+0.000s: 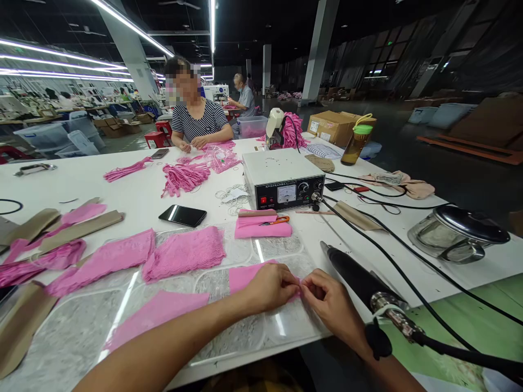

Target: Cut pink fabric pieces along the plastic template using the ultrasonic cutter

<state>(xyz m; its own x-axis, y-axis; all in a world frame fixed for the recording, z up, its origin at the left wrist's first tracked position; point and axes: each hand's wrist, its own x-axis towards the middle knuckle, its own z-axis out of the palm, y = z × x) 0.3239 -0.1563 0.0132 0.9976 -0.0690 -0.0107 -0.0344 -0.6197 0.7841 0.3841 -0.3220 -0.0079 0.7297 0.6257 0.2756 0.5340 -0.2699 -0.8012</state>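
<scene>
My left hand (273, 286) and my right hand (327, 296) meet close together near the table's front edge. Both pinch the right end of a pink fabric piece (242, 276), which lies partly under my left hand. Another flat pink fabric panel (163, 311) rests to the left, beyond my left forearm. Farther left lie a stack of pink lace pieces (186, 253) and a stack of smooth pink pieces (118, 256). A black handheld ultrasonic tool (359, 272) with a pointed metal tip lies to the right of my right hand, its cable trailing off right.
An electronic control box (284, 177) stands mid-table, cables running from it. Orange-handled snips (275, 220) lie on folded pink fabric. A black phone (182, 215), a lidded glass pot (453, 234) and a tea bottle (356, 144) are around. A co-worker (200, 117) handles pink pieces across the table.
</scene>
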